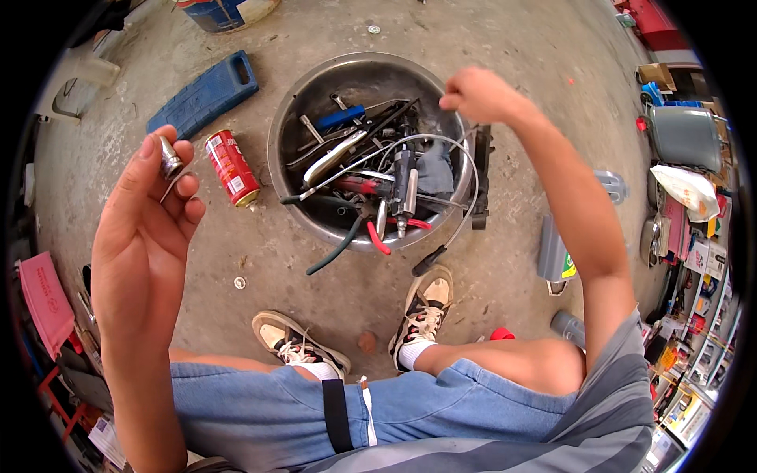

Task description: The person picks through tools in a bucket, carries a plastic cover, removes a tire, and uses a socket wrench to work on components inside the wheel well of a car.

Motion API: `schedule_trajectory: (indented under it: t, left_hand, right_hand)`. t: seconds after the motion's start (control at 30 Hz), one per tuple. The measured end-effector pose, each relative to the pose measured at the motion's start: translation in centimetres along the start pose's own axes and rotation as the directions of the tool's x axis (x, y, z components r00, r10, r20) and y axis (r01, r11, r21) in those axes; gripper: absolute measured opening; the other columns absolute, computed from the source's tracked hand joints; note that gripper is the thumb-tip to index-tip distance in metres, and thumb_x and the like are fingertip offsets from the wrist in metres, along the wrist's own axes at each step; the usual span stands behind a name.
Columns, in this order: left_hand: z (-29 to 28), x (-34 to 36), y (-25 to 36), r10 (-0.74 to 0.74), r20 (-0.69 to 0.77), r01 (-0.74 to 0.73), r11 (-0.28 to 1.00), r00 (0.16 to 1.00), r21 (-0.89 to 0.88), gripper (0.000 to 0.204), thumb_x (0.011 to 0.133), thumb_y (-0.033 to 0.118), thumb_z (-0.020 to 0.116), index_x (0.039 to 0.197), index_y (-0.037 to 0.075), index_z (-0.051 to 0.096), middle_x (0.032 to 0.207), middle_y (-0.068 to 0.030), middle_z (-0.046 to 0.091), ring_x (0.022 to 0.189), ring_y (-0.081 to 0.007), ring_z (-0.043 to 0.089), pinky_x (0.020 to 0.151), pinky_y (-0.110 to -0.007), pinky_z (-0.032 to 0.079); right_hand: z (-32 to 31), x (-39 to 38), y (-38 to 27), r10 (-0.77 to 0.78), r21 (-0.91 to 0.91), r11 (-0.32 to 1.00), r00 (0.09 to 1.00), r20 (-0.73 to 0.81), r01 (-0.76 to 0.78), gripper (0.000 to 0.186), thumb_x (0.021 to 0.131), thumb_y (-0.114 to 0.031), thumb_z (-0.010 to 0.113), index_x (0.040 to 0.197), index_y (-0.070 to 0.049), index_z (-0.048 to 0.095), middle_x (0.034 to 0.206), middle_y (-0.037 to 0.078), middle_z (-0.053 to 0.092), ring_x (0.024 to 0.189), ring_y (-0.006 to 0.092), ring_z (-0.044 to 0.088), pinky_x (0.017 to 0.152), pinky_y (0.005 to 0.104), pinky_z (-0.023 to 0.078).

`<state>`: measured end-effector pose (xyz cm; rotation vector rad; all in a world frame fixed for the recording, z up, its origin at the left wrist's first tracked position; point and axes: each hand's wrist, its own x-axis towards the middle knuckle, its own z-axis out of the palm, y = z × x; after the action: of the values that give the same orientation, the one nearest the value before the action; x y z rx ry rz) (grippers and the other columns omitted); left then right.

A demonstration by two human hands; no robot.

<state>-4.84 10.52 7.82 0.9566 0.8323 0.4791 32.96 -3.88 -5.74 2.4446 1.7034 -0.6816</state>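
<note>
My left hand (154, 213) is raised at the left, its fingers curled round a small silver metal socket (170, 160). Over the far right rim of a round steel basin (277, 150) is my right hand (482, 96), its fingers bent inward; whatever they may hold is hidden. Tools fill the basin: a blue-handled tool (341, 118), a white-handled tool (335, 158), a dark powered-looking tool (404, 177) and pliers with dark green and red handles (335, 254). A grey cloth (434, 167) lies at the basin's right side. A grey cable (471, 197) loops over the near right rim.
Left of the basin a red spray can (232, 167) lies on the concrete floor beside a blue plastic case (203, 93). A dark metal bar (481, 177) and grey bottle (554, 248) are on the right. My shoes (426, 307) stand close before the basin; cluttered shelves (694, 315) line the far right.
</note>
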Motion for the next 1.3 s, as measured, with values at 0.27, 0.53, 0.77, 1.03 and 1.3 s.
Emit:
schedule_trajectory:
  t: [0.27, 0.53, 0.77, 1.03, 1.3]
  left_hand:
    - [0.9, 0.9, -2.5, -0.076, 0.031, 0.075, 0.997, 0.997, 0.024, 0.029, 0.097, 0.022, 0.055, 0.117, 0.002, 0.058, 0.102, -0.0047, 0.064, 0.087, -0.0103, 0.059, 0.082, -0.025, 0.047]
    - [2.2, 1.3, -3.7, -0.3, 0.067, 0.299, 0.954, 0.952, 0.018, 0.022, 0.1, 0.027, 0.046, 0.104, 0.007, 0.055, 0.089, -0.0039, 0.062, 0.071, -0.0076, 0.055, 0.06, -0.023, 0.044]
    - [1.4, 0.8, -3.0, -0.331, -0.008, 0.331, 0.942, 0.944, 0.054, 0.022, 0.102, 0.03, 0.045, 0.09, 0.012, 0.047, 0.068, 0.0043, 0.042, 0.053, -0.0014, 0.035, 0.042, -0.017, 0.027]
    - [2.2, 0.3, -2.2, -0.241, -0.106, 0.258, 0.943, 0.965, 0.209, 0.024, 0.101, 0.033, 0.047, 0.087, 0.013, 0.047, 0.067, 0.0043, 0.042, 0.059, -0.0071, 0.047, 0.05, -0.022, 0.039]
    - [1.6, 1.0, -2.9, -0.215, -0.08, 0.228, 0.941, 0.973, 0.249, 0.024, 0.101, 0.033, 0.046, 0.088, 0.013, 0.048, 0.067, 0.0043, 0.042, 0.06, -0.0078, 0.048, 0.051, -0.022, 0.04]
  right_hand:
    - [-6.9, -4.1, -6.4, -0.136, 0.344, 0.923, 0.982, -0.128, 0.173, 0.025, 0.092, -0.023, 0.063, 0.095, 0.002, 0.065, 0.077, 0.006, 0.065, 0.069, 0.0142, 0.06, 0.061, 0.0304, 0.047]
    - [-5.3, -5.6, -15.3, -0.252, 0.791, 0.404, 0.887, -0.387, 0.46, 0.025, 0.093, -0.021, 0.063, 0.102, 0.003, 0.064, 0.078, 0.002, 0.065, 0.065, 0.0078, 0.058, 0.062, 0.0221, 0.049]
    - [6.4, -3.6, -7.6, -0.531, 0.065, 0.847, 0.847, 0.028, 0.528, 0.068, 0.076, -0.013, 0.07, 0.137, -0.002, 0.041, 0.131, 0.018, 0.051, 0.126, 0.0282, 0.048, 0.1, 0.0417, 0.044]
    - [11.8, -5.0, -5.6, -0.391, -0.082, 0.918, 0.92, -0.013, 0.389, 0.096, 0.066, -0.024, 0.08, 0.146, -0.008, 0.029, 0.152, 0.015, 0.028, 0.144, 0.0313, 0.02, 0.114, 0.0506, 0.022]
    - [13.2, -2.0, -7.1, -0.536, -0.312, 0.834, 0.801, -0.267, 0.454, 0.04, 0.062, -0.014, 0.076, 0.099, -0.01, 0.062, 0.115, 0.007, 0.059, 0.125, 0.0246, 0.046, 0.098, 0.0428, 0.038]
